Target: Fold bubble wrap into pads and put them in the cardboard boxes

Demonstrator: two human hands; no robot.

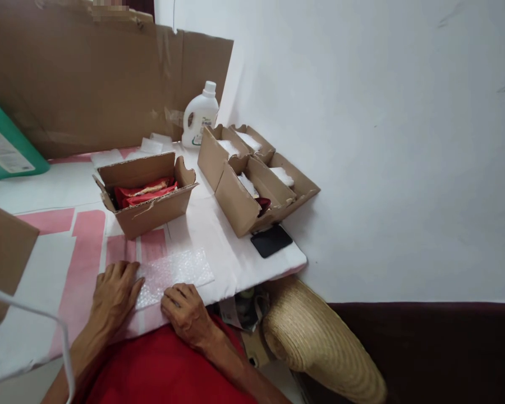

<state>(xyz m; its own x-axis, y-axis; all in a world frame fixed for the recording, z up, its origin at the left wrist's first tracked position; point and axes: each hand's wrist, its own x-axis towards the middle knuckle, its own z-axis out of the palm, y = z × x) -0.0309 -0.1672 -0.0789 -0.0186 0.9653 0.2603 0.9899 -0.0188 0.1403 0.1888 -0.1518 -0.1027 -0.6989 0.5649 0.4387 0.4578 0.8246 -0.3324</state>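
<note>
A clear bubble wrap sheet (177, 272) lies flat near the table's front edge. My left hand (115, 294) rests at its left end, palm down, with fingers stretched forward and the thumb a little apart. At the near edge of the sheet, my right hand (189, 314) has its fingers bent and close together on the wrap; its thumb is mostly hidden. Just beyond the wrap stands an open cardboard box (157, 216), and red packets (145, 193) lie inside it.
Several open cardboard boxes (238, 205) holding white wrapped items stand by the wall. A black phone (271, 241) lies before them. Behind are a white jug (201, 118) and a green jug (8, 143). A straw hat (320, 342) is below the table's right corner. A white cable (33, 311) crosses the left.
</note>
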